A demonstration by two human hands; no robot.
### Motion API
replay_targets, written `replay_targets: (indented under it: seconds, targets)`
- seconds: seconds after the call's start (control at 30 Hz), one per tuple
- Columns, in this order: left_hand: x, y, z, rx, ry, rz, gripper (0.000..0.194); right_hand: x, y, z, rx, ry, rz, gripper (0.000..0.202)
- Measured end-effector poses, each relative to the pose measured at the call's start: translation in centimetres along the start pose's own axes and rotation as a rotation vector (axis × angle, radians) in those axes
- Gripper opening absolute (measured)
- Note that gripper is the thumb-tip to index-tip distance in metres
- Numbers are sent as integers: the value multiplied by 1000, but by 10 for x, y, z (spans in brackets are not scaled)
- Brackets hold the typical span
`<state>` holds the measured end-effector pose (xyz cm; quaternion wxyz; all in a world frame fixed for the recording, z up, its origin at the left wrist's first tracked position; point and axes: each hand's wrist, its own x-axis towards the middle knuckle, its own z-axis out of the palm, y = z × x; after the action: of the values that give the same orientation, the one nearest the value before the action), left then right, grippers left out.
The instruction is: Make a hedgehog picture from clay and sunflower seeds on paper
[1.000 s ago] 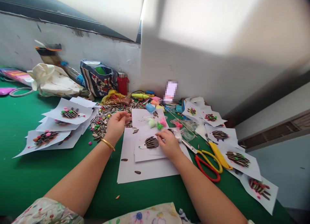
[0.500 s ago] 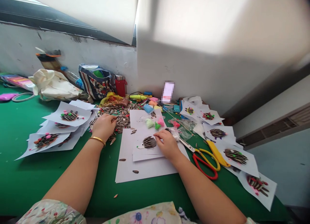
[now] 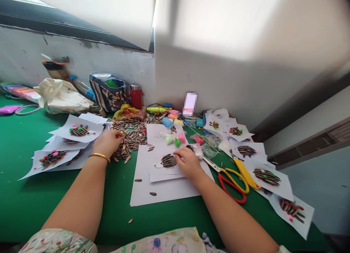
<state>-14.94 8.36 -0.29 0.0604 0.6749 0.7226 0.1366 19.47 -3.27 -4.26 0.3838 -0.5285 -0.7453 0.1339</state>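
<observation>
My left hand (image 3: 107,144), a gold bangle on its wrist, is over the left side of the sunflower seed pile (image 3: 135,139). Its fingers are curled together; whatever is between them is too small to make out. My right hand (image 3: 187,163) rests on a small white sheet (image 3: 161,177), thumb and fingertips pinched at the right edge of a hedgehog picture (image 3: 168,160). The hedgehog has a dark body partly covered with striped seeds, and a green dot at its snout. Any object in this pinch is hidden. Larger paper (image 3: 142,198) lies beneath, with a few loose seeds.
Scissors (image 3: 232,181) with red and yellow handles lie to the right, beside a yellow cutter (image 3: 247,173). Finished hedgehog sheets (image 3: 79,134) are stacked at left, and more (image 3: 273,178) at right. Coloured clay (image 3: 175,139), a red flask (image 3: 136,96) and bags (image 3: 108,92) stand further back.
My left hand has shifted left across the seed pile, uncovering more seeds to its right. My right hand stays at the hedgehog's edge.
</observation>
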Motion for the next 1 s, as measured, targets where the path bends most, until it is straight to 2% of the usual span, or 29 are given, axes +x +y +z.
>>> replay_targets:
  seconds: [0.07, 0.17, 0.37, 0.53, 0.63, 0.77, 0.83, 0.87, 0.93, 1.0]
  targets:
    - [0, 2, 6, 47, -50, 43, 24, 0, -1, 0, 3, -2, -1, 21]
    - [-1, 5, 13, 89, -52, 82, 24, 0, -2, 0, 7, -7, -2, 21]
    - [-8, 15, 2, 54, 36, 111, 17, 0, 0, 0, 10, -6, -1, 20]
    - [-17, 28, -2, 46, -210, 192, 11, 0, 1, 1, 12, -7, 6, 21]
    - [-21, 34, 2, 97, -221, 224, 9, 0, 0, 1, 16, -5, 5, 20]
    - [-24, 38, 3, 133, -173, 215, 15, 0, -2, -1, 37, 10, 0, 21]
    - [-28, 44, 2, 156, -77, 202, 21, 0, -4, -2, 71, 33, -9, 21]
    - [-31, 49, 1, 163, 15, 211, 23, 0, -7, -2, 95, 46, -11, 21]
    - [-44, 66, 3, 100, 181, 314, 23, -1, -13, -2, 171, 57, -3, 21]
    - [-62, 88, 7, -88, 237, 563, 20, -2, -21, 0, 326, 25, 51, 23]
